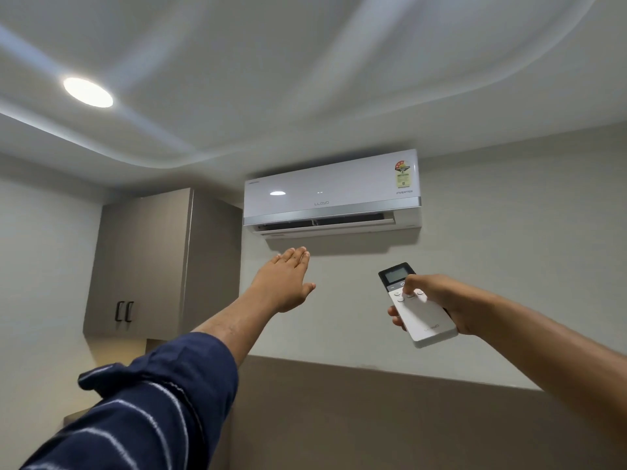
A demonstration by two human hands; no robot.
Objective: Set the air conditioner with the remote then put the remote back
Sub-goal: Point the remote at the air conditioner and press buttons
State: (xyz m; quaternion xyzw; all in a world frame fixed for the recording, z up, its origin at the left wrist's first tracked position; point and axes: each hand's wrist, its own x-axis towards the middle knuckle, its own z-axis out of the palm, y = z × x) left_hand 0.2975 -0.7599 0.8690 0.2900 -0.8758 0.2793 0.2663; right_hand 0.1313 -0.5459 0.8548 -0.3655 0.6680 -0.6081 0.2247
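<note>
Nearest to us, at seven o'clock, the striped sleeve (135, 412) runs up to our left hand (286, 279), whose grip is wide: fingers flat and together, holding nothing, raised just below the vent. At four o'clock our right hand (437, 301) has its grip closed around the remote (420, 317), fingers under the white body and the thumb on the buttons below the small screen.

Farther off, toward one o'clock, the air conditioner (332, 193) hangs high on the wall, its louvre partly open; a cabinet (146, 262) stands at ten o'clock.

The risks, as we judge them: the thumb spans several close buttons, so we could press the wrong one and change mode instead of temperature. The remote is tilted rather than aimed squarely at the unit, so a press may not register. The hold is near its lower end, so a hard press could tip it out.
</note>
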